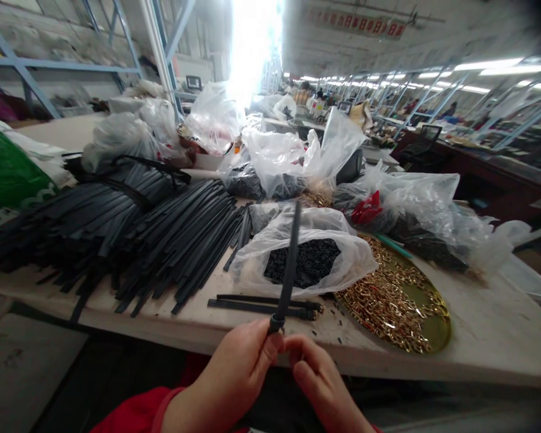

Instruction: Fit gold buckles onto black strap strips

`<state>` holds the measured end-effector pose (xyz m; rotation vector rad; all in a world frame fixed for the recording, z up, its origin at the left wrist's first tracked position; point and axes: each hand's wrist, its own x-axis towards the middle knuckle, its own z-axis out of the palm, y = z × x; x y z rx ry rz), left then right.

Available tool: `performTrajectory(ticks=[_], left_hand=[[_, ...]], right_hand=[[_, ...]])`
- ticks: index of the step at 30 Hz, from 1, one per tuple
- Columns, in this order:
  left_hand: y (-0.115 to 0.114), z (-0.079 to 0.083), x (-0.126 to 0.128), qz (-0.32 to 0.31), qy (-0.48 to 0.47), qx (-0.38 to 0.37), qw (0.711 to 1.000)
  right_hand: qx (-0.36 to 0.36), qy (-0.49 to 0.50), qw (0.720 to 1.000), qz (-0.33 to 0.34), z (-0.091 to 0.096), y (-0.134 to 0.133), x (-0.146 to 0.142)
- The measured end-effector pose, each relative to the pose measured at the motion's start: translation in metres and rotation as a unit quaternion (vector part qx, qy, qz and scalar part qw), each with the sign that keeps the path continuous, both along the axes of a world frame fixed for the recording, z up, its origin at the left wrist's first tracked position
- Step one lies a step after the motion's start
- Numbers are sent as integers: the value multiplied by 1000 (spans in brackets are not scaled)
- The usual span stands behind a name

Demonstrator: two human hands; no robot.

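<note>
My left hand [232, 367] grips a narrow black strap [289, 270] near its lower end, and the strap points upward away from me. A small dark loop [276, 322] sits around the strap just above my thumb. Close beside it, my right hand [318, 373] is closed, with curled fingertips at the strap's lower end; what they pinch is hidden. Two finished-looking straps with buckles [261, 305] lie on the table behind my hands. Beyond them, an open plastic bag [356, 255] holds many small black loops [304, 261].
At right, a round gold tray [442, 328] carries many gold buckles [388, 300]. A large pile of black straps [184, 234] covers the left of the table [491, 337]. Clear plastic bags [275, 156] stand along the back. A green bag [13, 168] is far left.
</note>
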<state>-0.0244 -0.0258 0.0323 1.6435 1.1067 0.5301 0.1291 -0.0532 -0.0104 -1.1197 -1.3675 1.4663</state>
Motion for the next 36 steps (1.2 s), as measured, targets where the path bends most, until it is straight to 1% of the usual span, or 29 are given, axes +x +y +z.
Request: performTrajectory(ticks=[1, 2, 4, 5, 6, 8, 10, 11, 14, 17, 19, 21, 23, 25, 26, 28, 30, 33, 36], left_hand=[[1, 2, -1, -31, 12, -12, 999], [1, 4, -2, -68, 13, -33, 997], [0, 6, -5, -129, -10, -90, 988], [-1, 6, -7, -142, -17, -114, 983], [-1, 4, -9, -146, -15, -134, 980], [-2, -1, -16, -142, 11, -163, 976], [-3, -7, -26, -139, 43, -196, 970], [-4, -10, -30, -137, 50, -216, 965], [-5, -18, -37, -131, 41, -290, 947], [-5, -28, -30, -97, 9, -352, 931], [-3, -33, -24, -68, -13, -363, 929], [0, -35, -22, -63, -21, -375, 925], [3, -35, -24, -67, -19, -389, 919], [6, -34, -26, -69, -20, -398, 915], [7, -34, -26, -67, -25, -402, 913], [10, -36, -22, -67, -40, -414, 907], [12, -39, -14, -64, -59, -420, 903], [16, -46, 0, -57, -77, -420, 902], [17, -52, 7, -48, -73, -425, 901]], right_hand=[[-30, 20, 999, -26, -1, 1, 5], [-65, 44, 996, -33, -2, 2, 8], [-133, 92, 987, 4, -1, 2, 9], [-153, 107, 982, 22, 0, 3, 7], [-162, 117, 980, 19, 0, 4, 4], [-167, 141, 975, -38, 1, 8, 1], [-182, 177, 961, -107, -1, 15, 2], [-195, 193, 954, -120, -2, 19, 4], [-230, 213, 944, -105, -6, 26, 11], [-259, 222, 936, -91, -12, 25, 11], [-281, 228, 928, -83, -17, 24, 10], [-294, 223, 925, -89, -22, 23, 14], [-272, 196, 932, -136, -27, 25, 23], [-226, 156, 942, -192, -32, 28, 33], [-207, 138, 946, -207, -34, 29, 36], [-195, 115, 953, -200, -36, 29, 38], [-217, 114, 955, -167, -38, 27, 34], [-265, 138, 945, -132, -40, 25, 25], [-299, 164, 932, -125, -43, 27, 21]])
